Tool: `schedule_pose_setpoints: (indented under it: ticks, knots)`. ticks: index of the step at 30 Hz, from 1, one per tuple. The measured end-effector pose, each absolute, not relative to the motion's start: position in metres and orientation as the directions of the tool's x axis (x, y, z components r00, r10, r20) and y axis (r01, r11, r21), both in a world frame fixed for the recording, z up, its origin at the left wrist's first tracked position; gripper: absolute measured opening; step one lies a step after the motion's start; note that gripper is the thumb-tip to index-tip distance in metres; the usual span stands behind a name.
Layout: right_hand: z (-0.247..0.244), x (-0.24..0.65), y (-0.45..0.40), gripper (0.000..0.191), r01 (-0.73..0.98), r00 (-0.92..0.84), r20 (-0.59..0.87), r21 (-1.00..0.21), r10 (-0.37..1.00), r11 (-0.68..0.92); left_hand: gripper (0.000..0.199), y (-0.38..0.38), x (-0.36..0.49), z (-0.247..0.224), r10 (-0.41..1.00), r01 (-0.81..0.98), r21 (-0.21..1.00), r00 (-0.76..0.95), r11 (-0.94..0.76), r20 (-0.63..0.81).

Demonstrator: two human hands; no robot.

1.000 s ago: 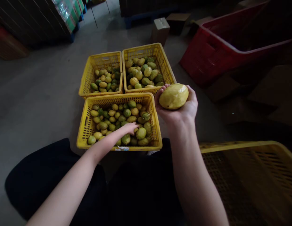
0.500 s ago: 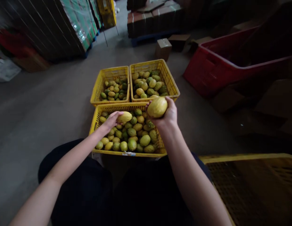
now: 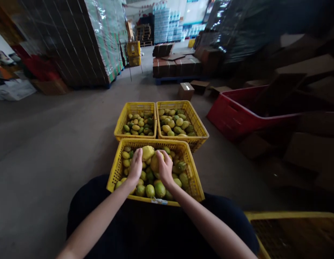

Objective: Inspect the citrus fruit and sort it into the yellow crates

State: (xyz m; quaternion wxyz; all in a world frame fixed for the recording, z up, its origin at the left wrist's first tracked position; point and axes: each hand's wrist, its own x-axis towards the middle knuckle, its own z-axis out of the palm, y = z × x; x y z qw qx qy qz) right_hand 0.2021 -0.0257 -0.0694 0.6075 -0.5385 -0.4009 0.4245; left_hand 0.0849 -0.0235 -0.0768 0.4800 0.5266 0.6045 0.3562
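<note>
Both hands are over the near yellow crate [image 3: 195,172], which holds several green and yellow fruits. My left hand [image 3: 136,166] is closed on a yellow fruit [image 3: 147,153], with its thumb side toward me and the far fingers hidden. My right hand [image 3: 165,167] grips another yellow fruit [image 3: 155,163], partly covered by its fingers. The two held fruits are close together; whether they touch is hard to tell. Directly beyond stand a left yellow crate [image 3: 120,122] and a right yellow crate [image 3: 197,124], both with similar fruits inside.
A red bin [image 3: 228,115] with cardboard stands at the right. Another yellow crate [image 3: 291,215] is at the lower right. Small cardboard boxes [image 3: 186,91], a loaded pallet [image 3: 177,68] and a wrapped stack [image 3: 104,39] stand farther back.
The view has tilted up, showing more background. My right hand has lowered its fruit toward the near crate and turned over. Both hands have come closer together, each still with a fruit.
</note>
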Motion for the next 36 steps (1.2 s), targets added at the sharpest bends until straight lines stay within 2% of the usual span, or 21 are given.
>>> schedule_pose_setpoints:
  ticks: [3, 6, 9, 13, 15, 17, 19, 21, 23, 27, 32, 36]
  knots:
    - [-0.069, 0.207, -0.018, 0.034, -0.133, 0.294, 0.082, -0.983, 0.952, 0.126, 0.049, -0.025, 0.074, -0.065, 0.984, 0.155, 0.975, -0.101, 0.162, -0.147]
    - [-0.067, 0.21, -0.014, 0.035, -0.175, 0.302, 0.055, -0.978, 0.952, 0.112, 0.051, -0.029, 0.068, -0.058, 0.981, 0.144, 0.972, 0.022, 0.188, -0.193]
    - [-0.062, 0.212, -0.01, 0.034, -0.272, 0.301, -0.053, -0.962, 0.952, 0.033, 0.058, -0.03, 0.063, -0.055, 0.972, 0.106, 0.976, 0.115, 0.192, -0.203]
    - [-0.052, 0.213, -0.004, 0.04, -0.478, 0.15, -0.29, -0.858, 0.945, -0.187, 0.066, -0.028, 0.056, -0.048, 0.955, -0.004, 0.972, 0.185, 0.235, -0.23]
    - [-0.048, 0.214, -0.003, 0.04, -0.517, 0.14, -0.332, -0.828, 0.933, -0.217, 0.067, -0.028, 0.054, -0.043, 0.942, -0.075, 0.962, 0.234, 0.264, -0.241]
    - [-0.047, 0.216, -0.003, 0.035, -0.5, 0.204, -0.281, -0.853, 0.938, -0.147, 0.066, -0.029, 0.053, -0.041, 0.937, -0.118, 0.955, 0.255, 0.273, -0.237]
    - [-0.049, 0.218, -0.003, 0.031, -0.406, 0.274, -0.141, -0.914, 0.951, -0.019, 0.066, -0.029, 0.053, -0.04, 0.944, -0.139, 0.954, 0.238, 0.264, -0.227]
    - [-0.052, 0.221, -0.005, 0.028, -0.27, 0.281, 0.026, -0.957, 0.959, 0.105, 0.068, -0.029, 0.053, -0.041, 0.953, -0.152, 0.955, 0.208, 0.254, -0.22]
    - [-0.054, 0.223, -0.007, 0.033, -0.196, 0.25, 0.125, -0.965, 0.96, 0.177, 0.068, -0.03, 0.054, -0.041, 0.958, -0.16, 0.955, 0.189, 0.248, -0.217]
    - [-0.051, 0.224, -0.014, 0.043, -0.237, 0.261, 0.179, -0.941, 0.949, 0.242, 0.065, -0.033, 0.054, -0.038, 0.961, -0.174, 0.96, 0.208, 0.222, -0.184]
    - [-0.042, 0.225, -0.018, 0.042, -0.183, 0.265, 0.301, -0.917, 0.916, 0.354, 0.067, -0.034, 0.054, -0.032, 0.974, -0.239, 0.957, 0.19, 0.165, -0.12]
    - [-0.046, 0.226, -0.012, 0.041, -0.165, 0.266, 0.326, -0.912, 0.907, 0.376, 0.067, -0.032, 0.057, -0.032, 0.973, -0.249, 0.95, 0.178, 0.191, -0.149]
